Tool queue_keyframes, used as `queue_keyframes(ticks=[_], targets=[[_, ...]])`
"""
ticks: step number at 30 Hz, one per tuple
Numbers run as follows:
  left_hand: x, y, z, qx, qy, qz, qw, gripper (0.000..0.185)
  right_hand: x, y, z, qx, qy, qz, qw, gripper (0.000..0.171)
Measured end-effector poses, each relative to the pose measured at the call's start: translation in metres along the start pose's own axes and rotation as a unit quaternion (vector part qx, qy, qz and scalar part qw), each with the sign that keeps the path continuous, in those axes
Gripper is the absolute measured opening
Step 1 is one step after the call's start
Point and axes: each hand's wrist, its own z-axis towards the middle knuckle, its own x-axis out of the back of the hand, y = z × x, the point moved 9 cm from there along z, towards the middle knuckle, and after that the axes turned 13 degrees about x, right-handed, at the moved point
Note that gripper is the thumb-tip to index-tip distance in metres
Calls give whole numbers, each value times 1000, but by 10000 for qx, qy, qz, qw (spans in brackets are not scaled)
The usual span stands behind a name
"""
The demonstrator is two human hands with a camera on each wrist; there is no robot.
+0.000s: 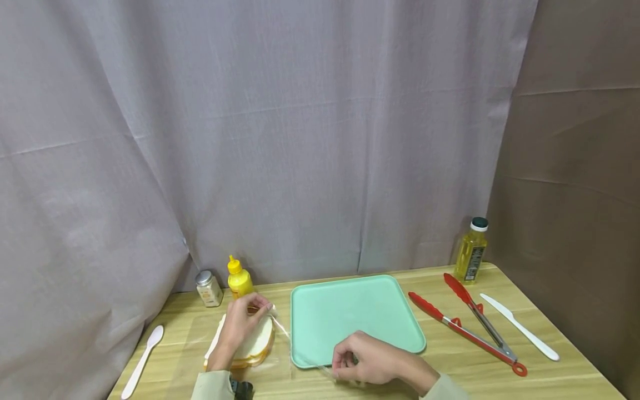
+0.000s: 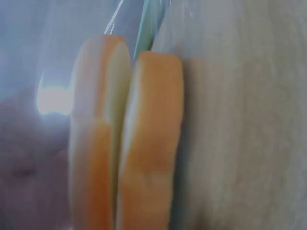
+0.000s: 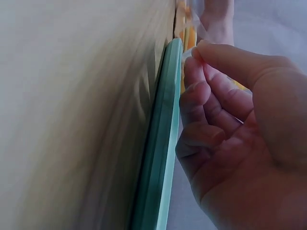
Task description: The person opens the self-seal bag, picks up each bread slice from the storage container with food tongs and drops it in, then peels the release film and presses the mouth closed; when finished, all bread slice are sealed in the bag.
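Head view: our left hand (image 1: 239, 325) pinches the clear plastic bag (image 1: 285, 333) over the white bread slices (image 1: 252, 347), our right hand (image 1: 367, 360) apparently pinching its far edge, stretching it open.

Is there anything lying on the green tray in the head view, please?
No, the green tray shows only its bare surface, while the bread slices lie on the table left of it.

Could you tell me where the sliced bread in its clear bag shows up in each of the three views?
Head: sliced bread lower left, under the left hand.
Left wrist: crusts fill the centre.
Right wrist: an orange sliver at top.
Shared landmark: green tray.
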Motion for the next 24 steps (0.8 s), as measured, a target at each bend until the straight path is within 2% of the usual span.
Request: queue_keyframes(ticks=[10,13,17,24], targets=[[-2,-5,0,-18,-20,6,10000,10,7,-8,-35,114,-9,46,9999,17],[-2,-6,-1,-33,7,29,10000,10,6,-4,-47,-34,-15,421,9991,16],[-2,-8,0,-32,28,79,10000,10,3,4,-67,-445,-74,944,9945,12],[-1,-6,-1,-68,64,78,9999,9,4,9,-98,-665,-211,1213,9902,11]])
